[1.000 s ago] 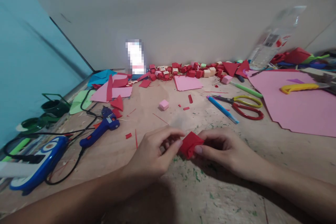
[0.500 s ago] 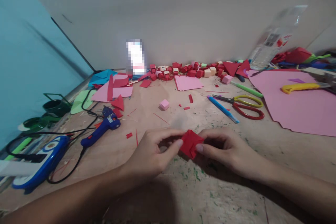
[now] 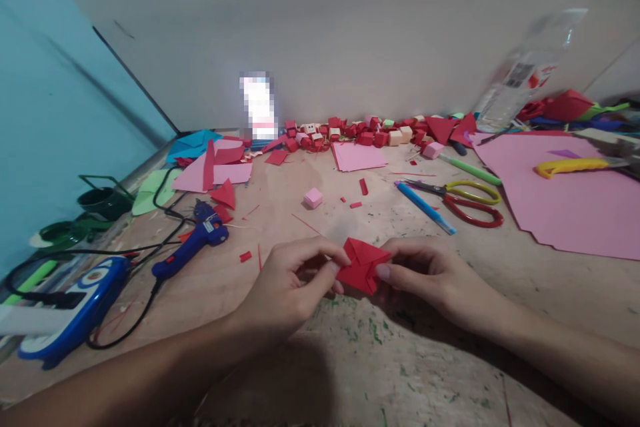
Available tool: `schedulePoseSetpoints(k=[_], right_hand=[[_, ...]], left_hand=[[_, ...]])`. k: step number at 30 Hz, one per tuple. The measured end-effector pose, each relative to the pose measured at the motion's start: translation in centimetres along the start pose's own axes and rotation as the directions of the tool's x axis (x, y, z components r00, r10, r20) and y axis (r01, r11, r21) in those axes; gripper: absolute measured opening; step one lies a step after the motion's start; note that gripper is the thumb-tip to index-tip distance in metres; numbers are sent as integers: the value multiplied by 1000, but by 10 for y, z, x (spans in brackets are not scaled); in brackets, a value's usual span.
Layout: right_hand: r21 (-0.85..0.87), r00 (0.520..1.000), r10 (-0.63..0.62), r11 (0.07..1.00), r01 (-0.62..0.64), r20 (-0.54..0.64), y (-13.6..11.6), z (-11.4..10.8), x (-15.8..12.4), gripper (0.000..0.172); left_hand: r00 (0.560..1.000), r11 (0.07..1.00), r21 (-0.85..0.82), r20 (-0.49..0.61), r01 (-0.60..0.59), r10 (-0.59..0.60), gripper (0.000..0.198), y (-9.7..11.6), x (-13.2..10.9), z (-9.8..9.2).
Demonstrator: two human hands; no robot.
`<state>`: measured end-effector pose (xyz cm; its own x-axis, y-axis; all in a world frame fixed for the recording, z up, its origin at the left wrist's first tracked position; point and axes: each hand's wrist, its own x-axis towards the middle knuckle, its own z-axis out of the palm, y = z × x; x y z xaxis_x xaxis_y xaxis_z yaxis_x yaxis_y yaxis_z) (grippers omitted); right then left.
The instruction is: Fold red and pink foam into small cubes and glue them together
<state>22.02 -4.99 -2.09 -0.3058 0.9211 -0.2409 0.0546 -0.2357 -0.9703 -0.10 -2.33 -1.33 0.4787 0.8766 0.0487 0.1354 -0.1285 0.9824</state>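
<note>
A small piece of folded red paper (image 3: 363, 267) is held just above the wooden table, with crossing creases and flaps on its upper face. My left hand (image 3: 305, 277) pinches its left edge between thumb and forefinger. At the right edge, my right hand (image 3: 427, 273) grips it with the thumb on top; the other fingers are partly hidden behind. Beyond the hands sits a little pink paper cube (image 3: 313, 198), with red paper scraps (image 3: 355, 205) to its right.
To the left lie a blue glue gun (image 3: 193, 243) with its black cord and a blue-white device (image 3: 80, 307). Scissors (image 3: 463, 199), a blue pen (image 3: 425, 208), pink sheets (image 3: 575, 207) and a yellow-handled cutter (image 3: 573, 167) are at right. Paper cubes (image 3: 367, 139), a lit phone (image 3: 260, 107) and a bottle (image 3: 520, 80) line the back.
The red paper has turned slightly and looks flatter and wider, with more of its creased face showing. My left fingers have shifted along its left edge; both hands still hold it.
</note>
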Motion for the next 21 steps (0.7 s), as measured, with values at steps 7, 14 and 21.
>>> schedulePoseSetpoints(k=[7,14,21], right_hand=[[4,1000,-1,1000,1,0,-2,0,0,36],[-24,1000,-20,1000,21,9,-1,1,-1,30],[-80,999,-19,997,22,40,-2,2,-2,31]], left_hand=[[997,993,97,-46,-61,66,8,8,2,1],[997,998,50,-73,22,-18,10,5,3,3],[997,997,-32,15,72,-71,35,5,2,5]])
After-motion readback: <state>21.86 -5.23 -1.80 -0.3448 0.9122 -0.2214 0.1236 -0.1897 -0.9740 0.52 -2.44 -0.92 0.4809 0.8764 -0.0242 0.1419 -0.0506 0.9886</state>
